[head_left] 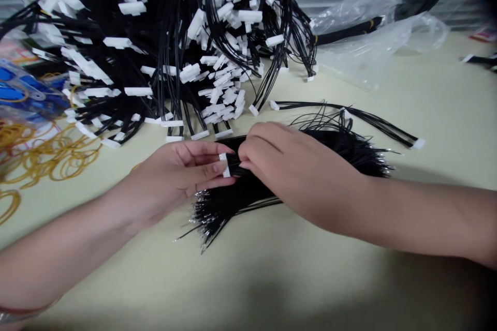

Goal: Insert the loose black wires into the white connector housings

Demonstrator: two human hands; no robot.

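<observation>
My left hand (190,168) pinches a small white connector (225,165) between thumb and fingers. Black wires run from the connector's right side toward my right hand (295,170), whose fingers are closed on them close to the connector; its fingertips are partly hidden. Beneath both hands lies a thick bundle of loose black wires (233,199), with bare metal terminals at both ends. Just behind my right hand, a finished-looking cable (373,121) of several black wires with white connectors rests on the table.
A large heap of black cables with white connectors (132,91) fills the back left. Yellow rubber bands (73,160) and a blue-handled tool (23,85) in plastic lie at the left. A clear plastic bag (361,57) with a black cable bundle (345,31) is at the back right.
</observation>
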